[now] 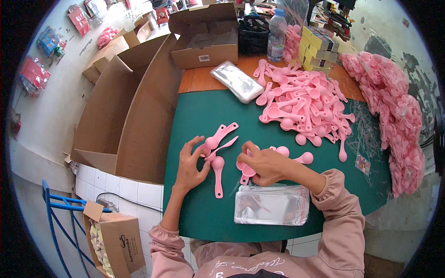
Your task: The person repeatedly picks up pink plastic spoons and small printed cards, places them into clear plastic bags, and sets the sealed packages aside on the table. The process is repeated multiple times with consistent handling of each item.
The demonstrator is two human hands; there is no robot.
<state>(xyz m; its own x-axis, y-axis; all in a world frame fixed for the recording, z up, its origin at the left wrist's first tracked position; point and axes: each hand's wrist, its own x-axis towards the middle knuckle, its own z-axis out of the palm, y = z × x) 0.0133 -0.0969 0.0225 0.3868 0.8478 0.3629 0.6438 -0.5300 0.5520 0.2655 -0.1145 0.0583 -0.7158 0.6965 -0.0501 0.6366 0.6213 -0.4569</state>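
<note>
Over the left part of the green table top, my left hand [189, 164] curls its thumb and fingers around the bowl of a pink measuring spoon [227, 144]. Two more pink spoons touch or lie close to it, one with its handle toward me [219, 178] and one pointing away [225, 133]. My right hand [266, 166] is closed over another pink spoon [248, 170], its fingertips on the bowl; part of that spoon is hidden. Loose spoons [305, 158] lie just beyond the right hand. Below it rests a stack of clear plastic bags [271, 206].
A large heap of pink spoons [301, 99] covers the far right of the table. Bagged spoons [394, 111] hang along the right edge. A clear bag pack [237, 82], a water bottle [277, 34] and yellow boxes [319, 48] stand farther back. Open cardboard boxes [148, 106] flank the left side.
</note>
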